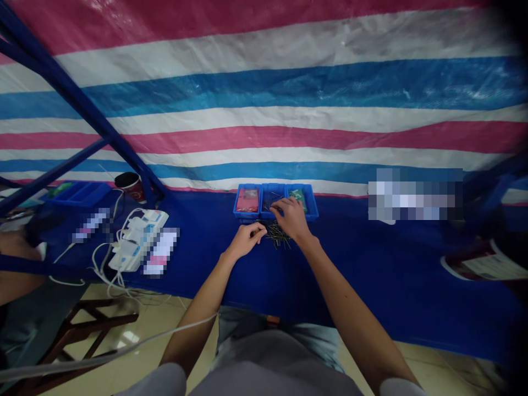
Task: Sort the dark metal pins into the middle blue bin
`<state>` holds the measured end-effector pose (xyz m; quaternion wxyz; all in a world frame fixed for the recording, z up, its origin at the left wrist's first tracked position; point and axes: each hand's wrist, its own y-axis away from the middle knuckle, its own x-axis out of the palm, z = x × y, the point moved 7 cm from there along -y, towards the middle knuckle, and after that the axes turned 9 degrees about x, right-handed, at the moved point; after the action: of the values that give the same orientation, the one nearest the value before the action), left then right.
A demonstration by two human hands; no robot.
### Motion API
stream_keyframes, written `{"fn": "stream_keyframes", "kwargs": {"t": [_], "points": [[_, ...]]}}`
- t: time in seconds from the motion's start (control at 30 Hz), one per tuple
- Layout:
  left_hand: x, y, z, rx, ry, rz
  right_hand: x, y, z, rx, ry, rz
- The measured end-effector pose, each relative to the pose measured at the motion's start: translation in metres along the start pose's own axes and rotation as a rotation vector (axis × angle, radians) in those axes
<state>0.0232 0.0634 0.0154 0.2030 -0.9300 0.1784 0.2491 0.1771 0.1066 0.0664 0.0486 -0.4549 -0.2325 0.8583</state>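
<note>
A heap of thin metal pieces that look like screws or nails [278, 235] lies on the blue table, in front of three joined blue bins [312, 209]. My left hand [246, 241] rests at the heap's left side, thumb and fingers pinched together; anything between them is too small to make out. Over the front of the middle bin, my right hand [293, 219] is bent down with its fingertips closed, and what they hold cannot be seen clearly. More thin pieces lie in that middle bin. The left bin holds a pink packet [247, 199], the right one something green and white [297, 198].
To the left are a white power strip [138, 242] with cables, a dark cup [130, 186] and another blue tray [84, 193]. Another person's arm [18, 269] shows at the far left. A striped sheet [264, 121] hangs behind the table; a round container [482, 261] stands right.
</note>
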Motion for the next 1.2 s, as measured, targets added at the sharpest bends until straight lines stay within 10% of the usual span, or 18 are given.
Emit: {"fn": "stream_keyframes", "kwargs": {"t": [0.43, 1.2], "points": [[0.014, 0.0, -0.001, 0.02, -0.306, 0.082, -0.008, 0.059, -0.026, 0.016, -0.195, -0.049], [0.008, 0.0, -0.001, 0.0, -0.199, 0.015, -0.004, 0.068, -0.031, 0.068, -0.249, -0.022]]}}
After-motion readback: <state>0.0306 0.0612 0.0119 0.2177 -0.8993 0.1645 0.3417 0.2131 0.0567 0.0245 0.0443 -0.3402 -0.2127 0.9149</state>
